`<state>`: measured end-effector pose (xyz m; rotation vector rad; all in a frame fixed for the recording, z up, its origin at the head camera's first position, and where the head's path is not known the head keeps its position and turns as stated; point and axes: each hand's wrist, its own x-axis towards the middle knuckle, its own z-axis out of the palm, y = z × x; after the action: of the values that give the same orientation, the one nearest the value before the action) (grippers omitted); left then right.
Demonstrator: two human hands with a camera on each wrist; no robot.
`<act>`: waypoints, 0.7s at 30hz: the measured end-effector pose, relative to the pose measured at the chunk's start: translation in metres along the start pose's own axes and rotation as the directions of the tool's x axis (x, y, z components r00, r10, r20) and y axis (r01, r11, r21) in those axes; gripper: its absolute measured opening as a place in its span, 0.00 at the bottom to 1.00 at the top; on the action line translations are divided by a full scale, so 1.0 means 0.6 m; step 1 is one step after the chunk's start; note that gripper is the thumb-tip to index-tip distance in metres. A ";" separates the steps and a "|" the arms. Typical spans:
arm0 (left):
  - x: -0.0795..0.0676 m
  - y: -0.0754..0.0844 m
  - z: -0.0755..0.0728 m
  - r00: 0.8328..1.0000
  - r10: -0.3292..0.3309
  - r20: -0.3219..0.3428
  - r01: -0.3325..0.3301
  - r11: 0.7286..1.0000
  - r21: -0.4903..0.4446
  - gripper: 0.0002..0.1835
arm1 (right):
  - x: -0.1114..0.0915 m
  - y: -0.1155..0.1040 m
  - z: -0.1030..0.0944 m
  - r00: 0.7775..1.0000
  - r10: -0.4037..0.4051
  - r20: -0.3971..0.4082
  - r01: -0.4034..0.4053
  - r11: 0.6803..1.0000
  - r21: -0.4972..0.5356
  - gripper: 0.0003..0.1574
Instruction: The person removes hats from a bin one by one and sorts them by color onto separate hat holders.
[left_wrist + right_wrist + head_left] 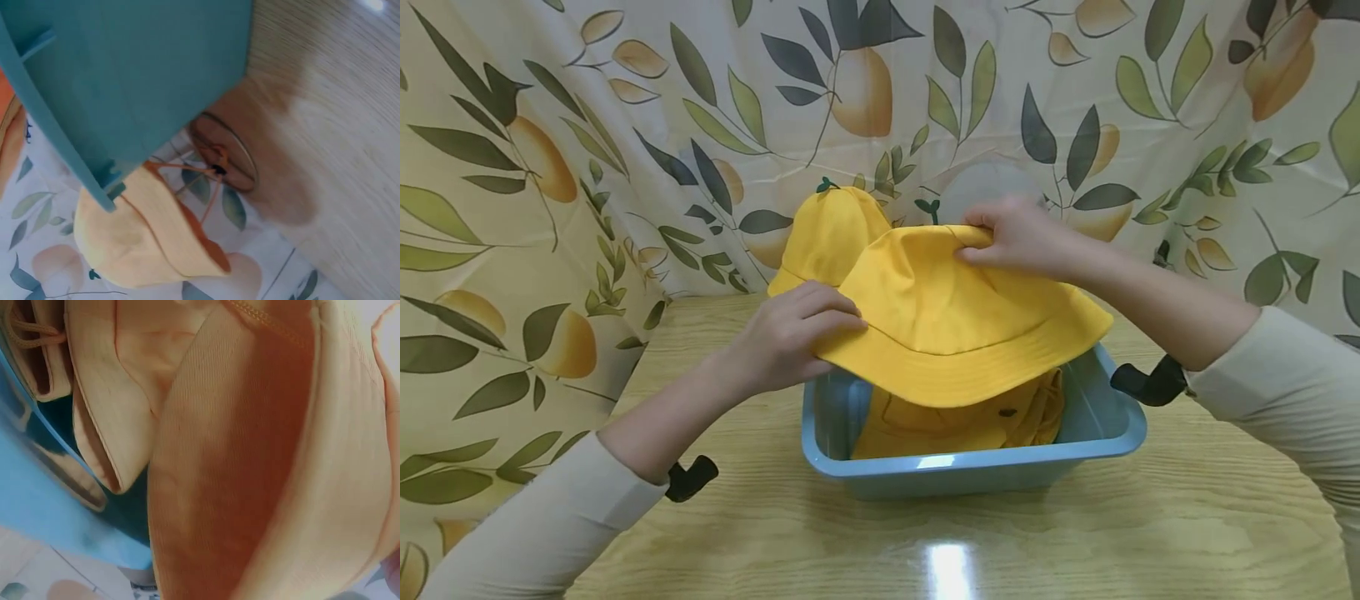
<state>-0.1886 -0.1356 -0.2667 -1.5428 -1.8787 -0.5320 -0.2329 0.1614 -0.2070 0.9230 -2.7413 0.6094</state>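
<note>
A yellow bucket hat with a small green sprout on top is held between both hands, above a light blue tub. My left hand pinches the left end of its brim, thumb beneath. On the upper right of the crown, my right hand grips the cloth between thumb and fingers. The right wrist view looks up into the underside of the brim. More yellow hats lie folded inside the tub, partly hidden by the held one.
Behind the tub, at left, a second yellow hat sits raised on a stand whose wire ring base rests near the patterned cloth. A pale rounded form shows behind my right hand. The table is wood-grained.
</note>
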 end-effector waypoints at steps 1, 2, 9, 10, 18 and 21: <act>0.002 0.000 0.000 1.000 -0.001 -0.017 0.001 1.000 -0.016 0.16 | 0.001 -0.002 0.003 1.000 0.000 0.007 0.000 1.000 -0.021 0.11; 0.005 0.001 -0.001 0.999 -0.001 -0.034 0.000 1.000 -0.027 0.15 | 0.001 -0.003 0.005 1.000 0.003 0.014 -0.002 0.999 -0.044 0.11; 0.019 -0.001 -0.003 0.991 0.023 -0.135 -0.030 0.998 -0.050 0.10 | 0.007 -0.011 0.018 0.998 0.041 0.042 -0.037 0.996 -0.086 0.11; 0.021 -0.001 -0.003 0.989 0.025 -0.147 -0.031 0.999 -0.043 0.09 | 0.008 -0.012 0.020 0.998 0.047 0.044 -0.044 0.996 -0.078 0.10; 0.040 0.000 -0.012 0.973 -0.025 -0.229 0.023 1.000 -0.012 0.08 | 0.013 -0.017 0.034 0.999 -0.005 0.035 0.005 1.000 -0.002 0.06; 0.048 0.002 -0.015 0.971 -0.069 -0.229 0.073 0.997 0.009 0.09 | 0.014 -0.029 0.026 0.996 -0.080 -0.039 0.080 0.997 -0.005 0.06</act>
<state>-0.1884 -0.1209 -0.2407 -1.3451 -1.7606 -0.6930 -0.2296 0.1375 -0.2127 1.0044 -2.6559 0.6019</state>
